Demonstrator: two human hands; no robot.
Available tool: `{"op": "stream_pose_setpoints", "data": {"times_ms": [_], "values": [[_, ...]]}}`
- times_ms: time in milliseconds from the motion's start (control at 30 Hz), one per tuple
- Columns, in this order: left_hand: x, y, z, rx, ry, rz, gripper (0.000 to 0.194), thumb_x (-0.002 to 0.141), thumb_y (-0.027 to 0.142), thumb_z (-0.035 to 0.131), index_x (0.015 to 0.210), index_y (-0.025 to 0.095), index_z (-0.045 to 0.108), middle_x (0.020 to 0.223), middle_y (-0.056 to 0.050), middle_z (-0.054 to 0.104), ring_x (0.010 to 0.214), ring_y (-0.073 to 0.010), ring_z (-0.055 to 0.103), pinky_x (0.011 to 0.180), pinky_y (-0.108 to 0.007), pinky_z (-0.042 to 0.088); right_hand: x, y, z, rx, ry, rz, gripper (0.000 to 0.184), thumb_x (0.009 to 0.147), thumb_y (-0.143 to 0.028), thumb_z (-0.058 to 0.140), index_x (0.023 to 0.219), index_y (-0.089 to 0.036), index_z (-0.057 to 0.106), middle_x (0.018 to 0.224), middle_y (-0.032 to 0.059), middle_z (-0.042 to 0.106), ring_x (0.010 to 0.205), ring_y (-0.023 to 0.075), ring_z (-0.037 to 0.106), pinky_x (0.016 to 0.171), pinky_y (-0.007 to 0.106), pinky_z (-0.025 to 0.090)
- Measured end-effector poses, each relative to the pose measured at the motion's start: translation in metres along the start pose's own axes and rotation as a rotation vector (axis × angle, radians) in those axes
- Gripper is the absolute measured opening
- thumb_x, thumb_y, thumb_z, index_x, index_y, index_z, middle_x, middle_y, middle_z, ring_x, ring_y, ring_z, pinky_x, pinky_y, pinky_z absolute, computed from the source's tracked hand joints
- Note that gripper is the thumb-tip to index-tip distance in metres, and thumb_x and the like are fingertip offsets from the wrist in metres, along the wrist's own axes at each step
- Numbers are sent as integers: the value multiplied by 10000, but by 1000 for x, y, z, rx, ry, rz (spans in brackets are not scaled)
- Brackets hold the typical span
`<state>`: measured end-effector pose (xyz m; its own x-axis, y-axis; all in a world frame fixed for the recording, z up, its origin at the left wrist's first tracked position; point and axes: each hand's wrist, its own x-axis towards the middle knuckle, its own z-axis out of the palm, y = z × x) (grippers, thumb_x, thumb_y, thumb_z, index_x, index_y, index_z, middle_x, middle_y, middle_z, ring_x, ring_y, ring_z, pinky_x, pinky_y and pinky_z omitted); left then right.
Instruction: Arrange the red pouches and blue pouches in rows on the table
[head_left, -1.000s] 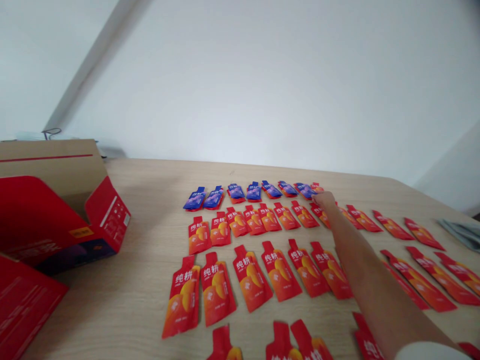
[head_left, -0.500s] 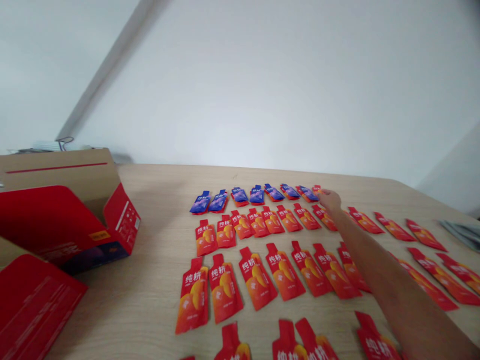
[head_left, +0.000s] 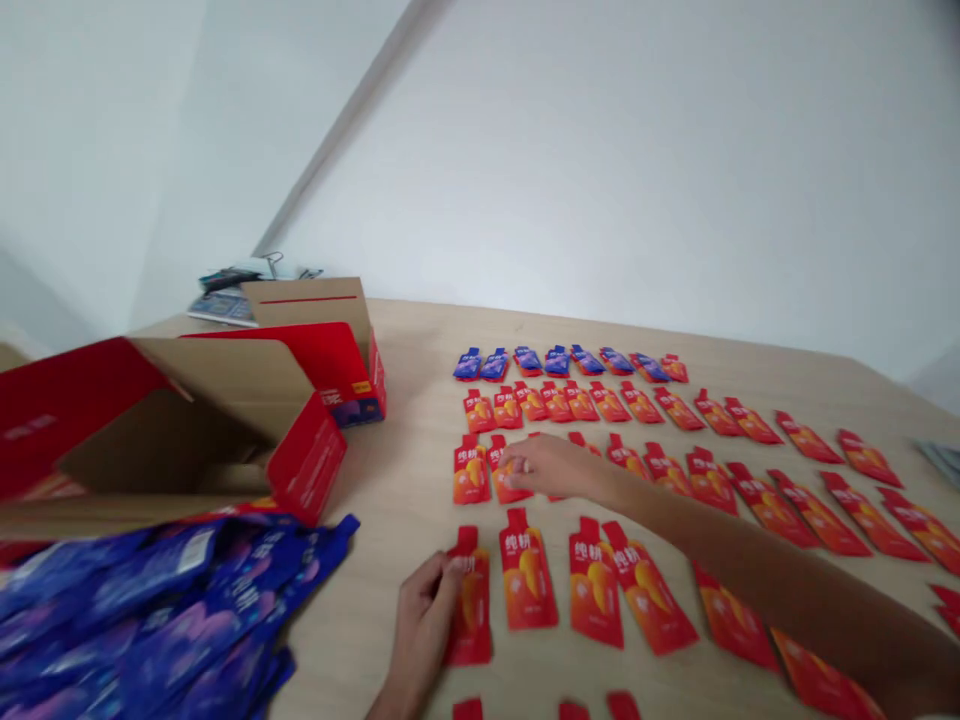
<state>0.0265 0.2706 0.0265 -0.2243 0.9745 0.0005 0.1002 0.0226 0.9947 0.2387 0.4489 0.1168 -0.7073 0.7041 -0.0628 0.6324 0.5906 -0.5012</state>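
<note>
Rows of red-and-orange pouches (head_left: 525,580) lie flat on a wooden table (head_left: 405,400), with a short row of blue pouches (head_left: 556,360) at the back. My left hand (head_left: 421,622) is curled on the left edge of the leftmost red pouch (head_left: 472,610) in the near row. My right hand (head_left: 551,466) reaches across from the right. Its fingers lie stretched flat on the red pouches at the left end of the third row (head_left: 469,473).
An open red cardboard box (head_left: 300,470) stands at the left, with a second one (head_left: 330,345) behind it. A heap of blue pouches (head_left: 165,600) fills the lower left corner. Papers and small items (head_left: 229,295) sit at the far left table corner.
The view has swung left and down. My right hand has drawn back from the far row to the third row. My left hand has come into view on a near-row pouch.
</note>
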Motion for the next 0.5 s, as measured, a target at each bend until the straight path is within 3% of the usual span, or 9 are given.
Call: {"op": "stream_pose_setpoints", "data": {"times_ms": [100, 200, 400, 500], "values": [[0, -3, 2, 19, -17, 30, 562, 894, 616, 609, 574, 202, 405, 579, 35, 347, 602, -143, 336, 570, -270, 270, 16, -60, 24, -92, -55, -54, 226, 922, -350, 686, 1106, -274, 792, 1050, 64, 802, 1009, 260, 726, 827, 329, 517], [-4, -10, 6, 15, -38, 43, 501, 887, 547, 587, 569, 199, 417, 561, 38, 358, 576, -130, 328, 560, -273, 255, 36, -100, 45, -144, -71, -99, 279, 941, -343, 673, 1178, -249, 785, 1100, 98, 794, 1062, 285, 713, 899, 361, 516], [-5, -25, 11, -26, -63, 114, 430, 864, 430, 602, 552, 192, 426, 533, 42, 389, 529, -111, 335, 527, -271, 244, 76, -146, 87, -168, -128, -184, 382, 978, -362, 635, 1291, -177, 751, 1234, 169, 748, 1181, 363, 677, 1025, 460, 491], [-3, -31, 12, -59, -68, 138, 369, 858, 387, 646, 585, 175, 517, 554, 25, 481, 550, -131, 436, 537, -256, 332, 93, -165, 108, -169, -133, -259, 418, 977, -387, 652, 1338, -188, 722, 1319, 155, 718, 1241, 335, 651, 1076, 434, 469]]}}
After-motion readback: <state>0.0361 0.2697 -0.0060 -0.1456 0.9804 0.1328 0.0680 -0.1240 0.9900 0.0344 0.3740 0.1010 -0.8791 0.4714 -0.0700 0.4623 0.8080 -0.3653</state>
